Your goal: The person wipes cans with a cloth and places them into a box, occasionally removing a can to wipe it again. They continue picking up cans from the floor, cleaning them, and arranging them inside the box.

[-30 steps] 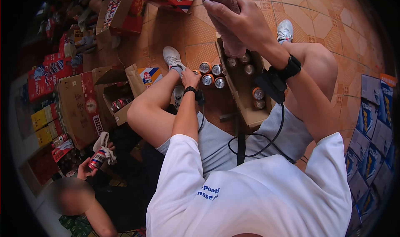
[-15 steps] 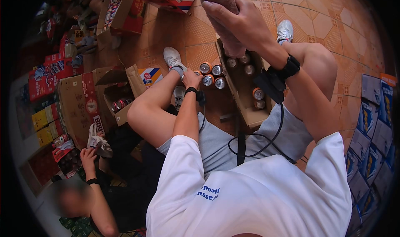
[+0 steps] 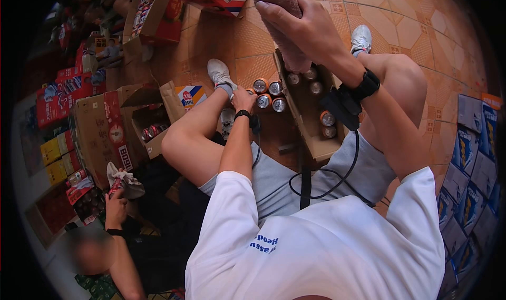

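My right hand (image 3: 308,28) is raised in front of me, shut on a brownish cloth (image 3: 291,55) that hangs above an open cardboard box (image 3: 319,150) with several cans inside. My left hand (image 3: 243,99) reaches down to the floor beside my left shoe (image 3: 219,72). Its fingers are closed around a can, of which only the rim shows. A few more cans (image 3: 269,94) stand upright on the tiles just right of that hand, touching the box's side.
A co-worker at lower left holds a can wrapped in a grey cloth (image 3: 120,178). Open cartons (image 3: 105,136) and red packs (image 3: 58,97) crowd the left side. Blue-and-white cartons (image 3: 472,158) are stacked on the right. Bare tiled floor (image 3: 411,21) lies at the far right.
My own hands have barely moved. The co-worker's hand has shifted, and the can is now wrapped in the cloth rather than shown beside it.
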